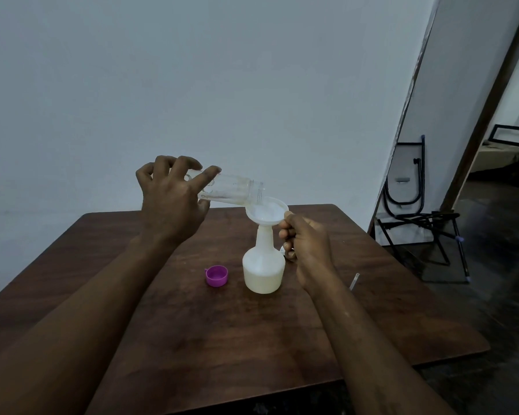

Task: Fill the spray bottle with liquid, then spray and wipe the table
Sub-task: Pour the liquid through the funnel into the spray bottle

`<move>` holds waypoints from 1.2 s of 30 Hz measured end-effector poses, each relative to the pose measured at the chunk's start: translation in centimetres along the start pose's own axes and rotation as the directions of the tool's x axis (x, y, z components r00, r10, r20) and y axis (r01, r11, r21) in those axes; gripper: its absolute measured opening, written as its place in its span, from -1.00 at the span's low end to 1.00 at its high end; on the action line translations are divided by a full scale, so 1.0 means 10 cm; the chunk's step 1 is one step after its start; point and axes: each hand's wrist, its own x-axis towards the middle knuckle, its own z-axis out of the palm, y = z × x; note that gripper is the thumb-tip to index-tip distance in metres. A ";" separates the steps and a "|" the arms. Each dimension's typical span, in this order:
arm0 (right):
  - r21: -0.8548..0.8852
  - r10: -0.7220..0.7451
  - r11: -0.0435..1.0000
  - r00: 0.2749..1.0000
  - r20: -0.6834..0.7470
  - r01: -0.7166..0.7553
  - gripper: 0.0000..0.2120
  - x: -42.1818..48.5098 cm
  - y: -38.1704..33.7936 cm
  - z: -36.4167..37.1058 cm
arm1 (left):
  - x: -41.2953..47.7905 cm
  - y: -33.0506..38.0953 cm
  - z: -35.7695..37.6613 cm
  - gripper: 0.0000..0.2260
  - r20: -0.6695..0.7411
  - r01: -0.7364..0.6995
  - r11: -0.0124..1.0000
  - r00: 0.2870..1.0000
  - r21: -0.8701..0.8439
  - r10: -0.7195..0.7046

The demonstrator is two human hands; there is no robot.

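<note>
dim, bluish, wide-angle edge warp

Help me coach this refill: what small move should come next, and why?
Probably tip the clear jar upright and set it down: it lies near horizontal in the left hand, looks empty, and the spray bottle under the funnel already holds liquid.

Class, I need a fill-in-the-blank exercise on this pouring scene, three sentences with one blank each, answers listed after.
1. The left hand tips a clear jar over the white ____ that sits in the spray bottle.
2. The right hand steadies the funnel by its ____.
3. The cap lying on the table is ____ in colour.

Answers: funnel; rim; purple
</note>
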 end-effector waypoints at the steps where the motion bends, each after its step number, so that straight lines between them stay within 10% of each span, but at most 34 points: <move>1: 0.001 0.001 1.000 1.000 -0.001 -0.001 -0.68 0.00 0.00 0.00 | 0.00 0.00 0.00 -0.48 0.001 -0.002 1.000 1.000 0.000 0.002; 36: -0.010 0.000 1.000 1.000 0.005 0.000 -0.70 -0.01 0.01 -0.02 | 0.09 0.03 0.00 -0.46 -0.030 -0.090 0.995 0.995 0.047 0.092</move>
